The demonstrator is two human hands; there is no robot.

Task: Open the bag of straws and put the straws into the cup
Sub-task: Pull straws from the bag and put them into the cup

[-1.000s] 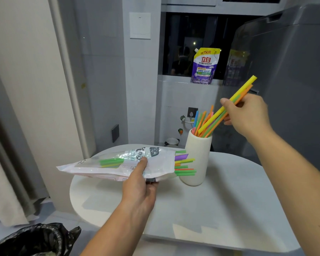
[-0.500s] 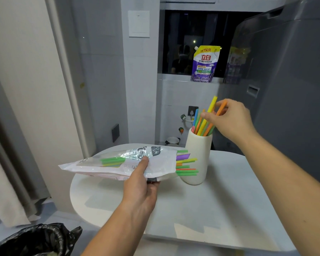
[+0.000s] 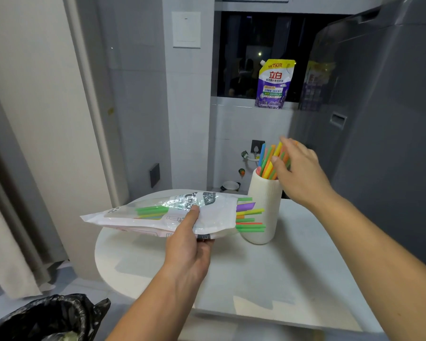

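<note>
Two hands: left hand [image 3: 187, 247] gripping bag [image 3: 158, 212], thumb on top, straw ends [image 3: 250, 217] poking out before cup [image 3: 263, 207]; right hand [image 3: 303, 173] loosely spread, touching straws [image 3: 268, 158] standing in cup.

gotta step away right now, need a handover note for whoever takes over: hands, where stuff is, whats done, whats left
Left hand: grip round the straw bag, held roughly level over the white table, open end toward the cup.
Right hand: at the tops of the straws in the cup; blurred, so cannot tell whether it pinches any.
The cup stands upright on the table, right of the bag.
Done: bag open, a bunch of straws standing in the cup.
Left: the straws in the bag, ends sticking out of its open end, go into the cup.
</note>
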